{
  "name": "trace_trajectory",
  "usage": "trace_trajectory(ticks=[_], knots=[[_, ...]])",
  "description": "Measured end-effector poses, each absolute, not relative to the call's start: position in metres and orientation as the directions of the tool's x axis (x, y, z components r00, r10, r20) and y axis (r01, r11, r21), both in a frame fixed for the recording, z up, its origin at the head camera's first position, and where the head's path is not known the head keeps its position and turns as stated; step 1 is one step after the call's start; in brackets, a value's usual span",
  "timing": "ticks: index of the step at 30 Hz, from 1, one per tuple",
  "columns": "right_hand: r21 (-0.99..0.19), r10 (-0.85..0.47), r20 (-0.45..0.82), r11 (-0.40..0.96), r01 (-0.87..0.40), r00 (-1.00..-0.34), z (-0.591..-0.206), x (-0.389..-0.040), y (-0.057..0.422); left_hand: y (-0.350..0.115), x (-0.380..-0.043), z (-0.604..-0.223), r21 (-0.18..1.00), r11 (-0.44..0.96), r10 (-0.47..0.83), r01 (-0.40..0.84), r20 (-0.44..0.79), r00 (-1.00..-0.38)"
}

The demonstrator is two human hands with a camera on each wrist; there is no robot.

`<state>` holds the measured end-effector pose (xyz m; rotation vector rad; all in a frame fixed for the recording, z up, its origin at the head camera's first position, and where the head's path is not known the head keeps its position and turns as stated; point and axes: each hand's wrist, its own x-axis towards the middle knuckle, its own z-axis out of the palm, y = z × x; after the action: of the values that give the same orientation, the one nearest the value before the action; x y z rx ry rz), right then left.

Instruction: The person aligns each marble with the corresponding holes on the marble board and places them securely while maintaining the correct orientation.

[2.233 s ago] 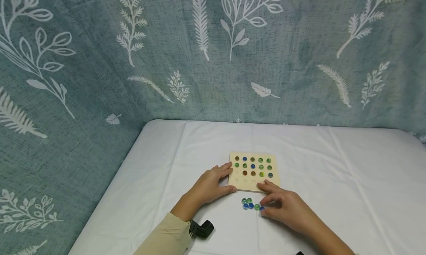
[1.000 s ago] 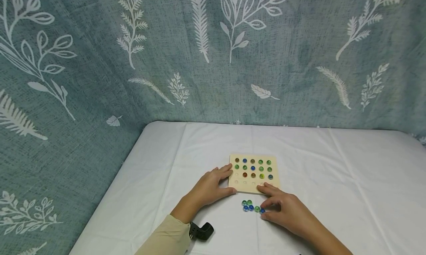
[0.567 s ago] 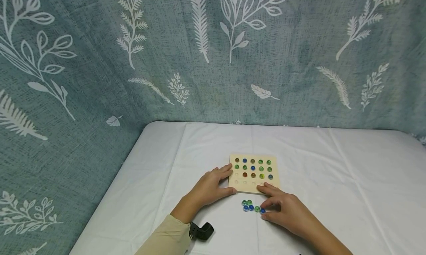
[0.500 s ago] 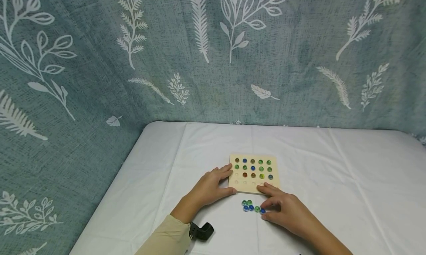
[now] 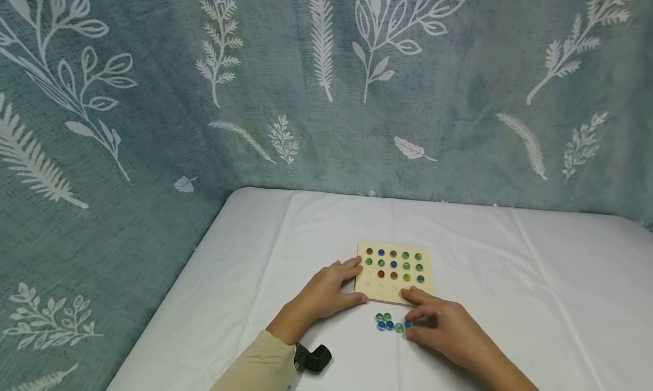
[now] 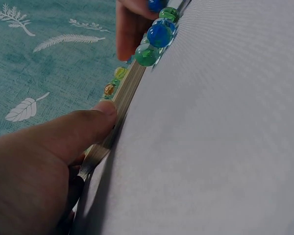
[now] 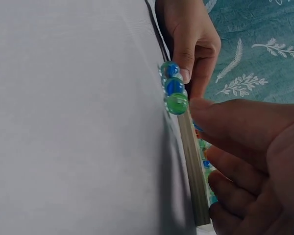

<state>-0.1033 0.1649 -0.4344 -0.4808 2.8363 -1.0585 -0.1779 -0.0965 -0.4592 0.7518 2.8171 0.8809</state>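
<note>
A light wooden board (image 5: 377, 294) with rows of round hollows lies on the table, several glass marbles seated in its upper three rows. My left hand (image 5: 323, 293) holds its near left corner, fingertips over the left side and thumb against the front edge. Between thumb and index finger, my right hand (image 5: 444, 326) pinches a blue marble (image 5: 407, 324), also seen as a blue marble (image 6: 156, 5) at the top of the left wrist view. The other right fingers reach over the board's near right part, hiding hollows there. Beside the pinched marble sit loose green marbles (image 5: 399, 327) and blue marbles (image 5: 390, 326).
A white cloth (image 5: 245, 300) covers the table. Behind and to the left hangs a teal curtain (image 5: 306, 170) with white leaf prints. A black camera (image 5: 313, 358) is strapped to the left wrist, below a beige sleeve (image 5: 260, 365).
The head view has shifted slightly, so everything appears lower and further right. The pinched blue marble has risen a little beside the loose ones. My left hand has stayed at the board's corner.
</note>
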Motion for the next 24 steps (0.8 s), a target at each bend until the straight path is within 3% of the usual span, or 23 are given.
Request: trace_trajectory(ticks=[8,24], knots=[[-0.662,-0.297,0.163,0.674,-0.328,-0.941,-0.429,-0.122,0.153,-0.096,-0.177,-0.459,0.556,0.713,0.479,0.427,0.059,-0.876],[-0.643,-0.286,0.128,0.705,-0.299,-0.950,-0.435,-0.182,0.107,-0.100,-0.178,-0.459,0.538,0.701,0.516,0.467,0.068,-0.854]])
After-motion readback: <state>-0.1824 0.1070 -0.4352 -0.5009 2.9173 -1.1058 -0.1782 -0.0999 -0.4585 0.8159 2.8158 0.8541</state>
